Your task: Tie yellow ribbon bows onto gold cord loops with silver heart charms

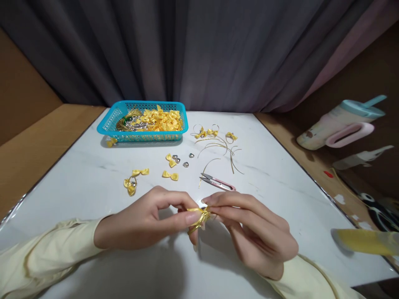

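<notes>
My left hand (pixel 146 220) pinches a small yellow satin bow (pixel 202 216) with gold cord looped under it, held just above the table's near side. From the right, the closed fingertips of my right hand (pixel 255 228) meet the same bow and its cord; exactly what they grip is partly hidden. Behind my right hand lie pink-handled thread snips (pixel 218 182), blades pointing left. Farther off are loose yellow bows (pixel 170 175), small silver heart-shaped beads (pixel 185 164) and a bow tied on a gold cord ring (pixel 131 187).
A blue basket (pixel 143 137) at the back holds bows, silver beads and gold cord. Cut cord pieces (pixel 215 145) and several bows on cord (pixel 213 132) lie back right. Right of the table stands a tumbler (pixel 333 124); a yellow roll (pixel 364 241) lies on the right edge.
</notes>
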`<state>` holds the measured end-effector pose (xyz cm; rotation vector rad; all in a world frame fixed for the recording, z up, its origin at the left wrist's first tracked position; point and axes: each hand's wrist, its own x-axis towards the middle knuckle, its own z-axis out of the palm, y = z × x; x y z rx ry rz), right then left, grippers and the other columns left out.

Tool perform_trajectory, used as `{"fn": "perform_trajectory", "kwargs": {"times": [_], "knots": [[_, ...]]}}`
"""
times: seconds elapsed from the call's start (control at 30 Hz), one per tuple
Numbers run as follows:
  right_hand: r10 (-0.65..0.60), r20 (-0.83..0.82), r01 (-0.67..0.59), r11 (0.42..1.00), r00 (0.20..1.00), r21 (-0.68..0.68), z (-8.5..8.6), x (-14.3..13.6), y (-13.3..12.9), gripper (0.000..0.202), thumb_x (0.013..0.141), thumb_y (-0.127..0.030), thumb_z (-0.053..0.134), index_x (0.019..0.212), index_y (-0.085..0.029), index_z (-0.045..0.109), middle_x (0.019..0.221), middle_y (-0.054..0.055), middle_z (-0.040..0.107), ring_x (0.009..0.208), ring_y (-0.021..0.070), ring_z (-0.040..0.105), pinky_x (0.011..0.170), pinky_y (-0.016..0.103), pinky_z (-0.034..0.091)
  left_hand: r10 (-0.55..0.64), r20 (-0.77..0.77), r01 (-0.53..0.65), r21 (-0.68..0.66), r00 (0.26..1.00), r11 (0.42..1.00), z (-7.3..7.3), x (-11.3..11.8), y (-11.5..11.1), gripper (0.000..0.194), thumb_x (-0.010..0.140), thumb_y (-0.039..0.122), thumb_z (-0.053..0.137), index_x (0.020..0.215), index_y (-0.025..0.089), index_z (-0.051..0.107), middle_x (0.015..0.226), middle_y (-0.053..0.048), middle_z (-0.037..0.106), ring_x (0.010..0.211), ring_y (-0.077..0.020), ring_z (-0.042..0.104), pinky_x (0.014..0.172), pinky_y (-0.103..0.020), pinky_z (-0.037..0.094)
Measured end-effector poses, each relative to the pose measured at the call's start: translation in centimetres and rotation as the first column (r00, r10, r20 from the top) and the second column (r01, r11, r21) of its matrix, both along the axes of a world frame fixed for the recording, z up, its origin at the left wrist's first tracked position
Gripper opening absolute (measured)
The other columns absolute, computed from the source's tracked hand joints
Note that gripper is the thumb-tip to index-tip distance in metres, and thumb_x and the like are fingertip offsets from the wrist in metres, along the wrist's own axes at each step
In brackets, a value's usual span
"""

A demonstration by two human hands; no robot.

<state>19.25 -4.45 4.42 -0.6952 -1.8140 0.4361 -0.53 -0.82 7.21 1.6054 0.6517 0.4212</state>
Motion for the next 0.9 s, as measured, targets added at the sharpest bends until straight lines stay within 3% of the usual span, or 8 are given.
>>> {"fn": "perform_trajectory", "kwargs": {"times": [0.27,0.43,0.5,0.57,0.67,0.73,0.8,0.9], "knots": [[-0.086,0.028,0.085,0.996,0.996,0.028,-0.6,-0.3,-0.3,0.036,0.075,0.009,0.046,0.096,-0.014,0.064,0.089,0.009,0.065,0.082,0.0178,0.065,0.066,0.03,0.055,0.009,-0.056,-0.01,-0.017,0.998,1.0,0.4,0.1,0.0,0.024,0.09,0.026,0.044,0.079,0.016,0.062,0.077,-0.001,0.068,0.076,-0.0138,0.06,0.075,-0.023,0.044],[-0.131,0.02,0.132,0.991,0.991,-0.016,-0.5,-0.4,-0.3,0.035,0.076,0.009,0.046,0.092,-0.016,0.065,0.089,0.008,0.065,0.081,0.0166,0.064,0.068,0.029,0.055,0.198,-0.09,-0.187,0.123,0.976,0.975,-0.2,0.2,-1.0,0.013,0.083,0.03,0.056,0.092,0.021,0.053,0.078,0.003,0.069,0.079,-0.0145,0.062,0.071,-0.022,0.046],[-0.135,0.023,0.135,0.991,0.991,-0.017,-0.4,-0.4,-0.3,0.035,0.076,0.009,0.046,0.091,-0.015,0.065,0.088,0.008,0.065,0.081,0.0165,0.063,0.068,0.029,0.055,0.291,-0.075,-0.264,0.249,0.954,0.932,-0.8,0.2,-1.5,0.035,0.077,0.031,0.066,0.104,0.025,0.045,0.08,0.004,0.069,0.08,-0.0154,0.064,0.064,-0.021,0.047],[-0.127,0.019,0.127,0.992,0.992,-0.018,-0.3,-0.5,-0.3,0.034,0.076,0.009,0.045,0.091,-0.014,0.065,0.088,0.008,0.064,0.08,0.0162,0.063,0.066,0.028,0.054,0.34,-0.03,-0.292,0.446,0.94,0.846,-1.4,0.2,-1.8,0.046,0.074,0.03,0.069,0.11,0.027,0.04,0.088,0.003,0.068,0.082,-0.0156,0.064,0.064,-0.021,0.048],[-0.105,0.005,0.105,0.994,0.994,-0.034,-0.3,-0.6,-0.3,0.034,0.077,0.009,0.045,0.091,-0.014,0.065,0.088,0.008,0.064,0.079,0.015,0.062,0.066,0.027,0.053,0.329,0.034,-0.252,0.72,0.944,0.647,-1.9,0.3,-1.9,0.031,0.08,0.021,0.063,0.106,0.024,0.045,0.091,0.0,0.066,0.08,-0.0136,0.063,0.071,-0.022,0.048],[-0.089,-0.004,0.088,0.995,0.996,-0.054,-0.3,-0.7,-0.2,0.034,0.077,0.01,0.045,0.091,-0.014,0.064,0.087,0.007,0.063,0.079,0.0146,0.062,0.068,0.028,0.053,0.305,0.031,-0.203,0.811,0.952,0.549,-2.0,0.5,-1.8,0.019,0.083,0.015,0.058,0.099,0.021,0.049,0.083,0.001,0.065,0.075,-0.0122,0.062,0.072,-0.022,0.046],[-0.07,-0.009,0.07,0.995,0.997,-0.07,-0.4,-0.7,-0.2,0.032,0.077,0.01,0.045,0.09,-0.013,0.064,0.087,0.008,0.063,0.079,0.0145,0.061,0.068,0.028,0.053,0.299,0.009,-0.168,0.843,0.954,0.511,-1.9,0.6,-1.7,0.015,0.084,0.011,0.056,0.095,0.02,0.051,0.078,0.001,0.065,0.072,-0.0116,0.06,0.071,-0.023,0.045],[-0.056,-0.007,0.055,0.996,0.998,-0.075,-0.4,-0.6,-0.1,0.03,0.076,0.011,0.046,0.088,-0.011,0.064,0.087,0.009,0.063,0.079,0.0148,0.061,0.067,0.027,0.053,0.327,0.009,-0.186,0.837,0.945,0.515,-1.9,0.6,-1.7,0.013,0.084,0.01,0.056,0.093,0.019,0.053,0.079,0.001,0.066,0.073,-0.0113,0.06,0.072,-0.022,0.044]]}}
